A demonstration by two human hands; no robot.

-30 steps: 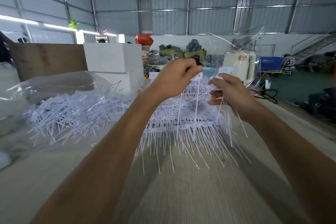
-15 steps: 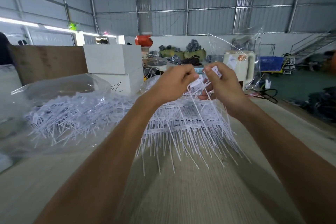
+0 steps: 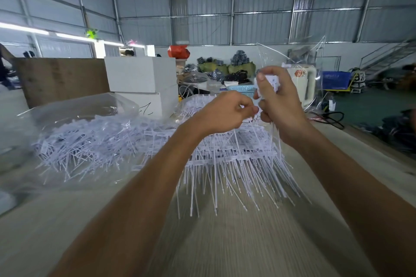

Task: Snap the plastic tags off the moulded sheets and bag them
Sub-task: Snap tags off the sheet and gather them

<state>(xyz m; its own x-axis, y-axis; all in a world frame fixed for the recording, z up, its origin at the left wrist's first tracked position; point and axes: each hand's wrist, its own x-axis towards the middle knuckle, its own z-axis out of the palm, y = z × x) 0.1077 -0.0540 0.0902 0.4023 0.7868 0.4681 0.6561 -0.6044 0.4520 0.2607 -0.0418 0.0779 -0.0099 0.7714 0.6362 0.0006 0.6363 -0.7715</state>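
A stack of white moulded sheets [image 3: 234, 155] lies in the middle of the table, its thin tag tails fanning toward me. My left hand [image 3: 225, 112] hovers over the stack's far part and pinches a tag head between thumb and fingers. Just to its right and higher, my right hand [image 3: 279, 101] grips a bunch of loose white tags [image 3: 271, 81], their tails hanging down past the wrist. The two hands nearly touch. On the left a clear plastic bag [image 3: 74, 117] lies open, holding a heap of separated tags [image 3: 90, 146].
The wooden table [image 3: 225, 243] stretches toward me. White foam boxes [image 3: 139, 76] and a brown board [image 3: 60, 78] stand behind the bag. Another clear bag [image 3: 315, 56] and a white kettle-like appliance [image 3: 304, 83] sit behind my right hand. Warehouse clutter fills the background.
My right hand has risen with its bunch of tags. My left hand has dropped slightly toward the stack and now pinches a tag beside the right hand's lower fingers.
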